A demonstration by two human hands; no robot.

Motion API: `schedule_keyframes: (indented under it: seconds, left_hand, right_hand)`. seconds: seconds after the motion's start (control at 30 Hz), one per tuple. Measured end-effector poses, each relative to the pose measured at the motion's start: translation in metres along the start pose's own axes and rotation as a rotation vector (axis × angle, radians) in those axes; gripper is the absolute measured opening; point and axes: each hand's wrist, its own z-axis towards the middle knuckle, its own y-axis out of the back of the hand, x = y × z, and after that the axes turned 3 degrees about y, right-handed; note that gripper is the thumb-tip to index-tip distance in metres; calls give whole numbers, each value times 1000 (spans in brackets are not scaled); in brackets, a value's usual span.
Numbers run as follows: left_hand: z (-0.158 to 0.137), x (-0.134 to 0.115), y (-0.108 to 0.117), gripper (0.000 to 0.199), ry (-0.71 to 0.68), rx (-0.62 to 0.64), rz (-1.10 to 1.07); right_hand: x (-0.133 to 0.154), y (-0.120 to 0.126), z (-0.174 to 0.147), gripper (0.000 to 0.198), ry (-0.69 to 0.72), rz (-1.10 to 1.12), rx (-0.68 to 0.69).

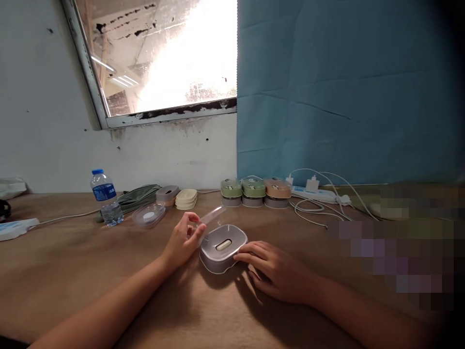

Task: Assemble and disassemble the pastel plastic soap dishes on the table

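My left hand (184, 238) is closed in a pinch on a clear plastic cover (213, 213), which is tilted up beside the far left edge of a grey oval box (218, 263). The box lies flat on the table, with a slot in its grey top and a pale oblong piece (223, 245) showing in the slot. My right hand (274, 271) rests against the right side of this box, fingertips touching its edge. Its fingers are stretched out, and the thumb lies lower, apart from them.
Behind stand three boxes with green and orange tops (253, 188), a pale yellow stack (186, 198), a grey-topped box (167, 194) and another clear lid (149, 215). A water bottle (106, 198) is at left. Power strips and white cables (316, 206) run along the back right.
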Motion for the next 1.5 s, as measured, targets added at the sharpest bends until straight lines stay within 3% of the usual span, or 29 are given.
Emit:
schedule_keyframes:
  seconds: [0.1,0.2,0.37,0.53,0.77,0.87,1.03,1.1,1.17,1.27,1.5]
  left_hand:
    - [12,21,8,18,86,-76,-24]
    - [22,41,20,15,81,-100,110]
    - [27,53,35,15,110,92,286]
    - [21,36,42,19,-110,360,391]
    - [17,33,34,17,-260,447,397]
    - [22,37,43,18,-264,314,439]
    - [29,53,86,20,-203,-198,646]
    - [27,66,105,20,-139,-312,732]
    - [24,81,120,21,-77,-329,783]
    - [19,103,135,22,8,-255,783]
    - [19,131,139,28,39,-121,604]
  right_hand:
    - [-1,0,-1,42,-16,8,10]
    - [-1,-1,-1,40,-21,11,7]
    - [0,0,-1,41,-25,16,13]
    - [-1,1,-1,43,3,12,36]
    - [-2,1,0,43,21,12,17]
    - [-1,1,0,43,19,6,26]
    - [-2,0,-1,42,7,-7,48]
    - [-3,-1,-1,42,3,-9,49]
    - [-3,-1,-1,42,1,-10,55]
    - [-3,-1,-1,42,0,-13,65]
    - [-3,0,-2,43,5,-14,68]
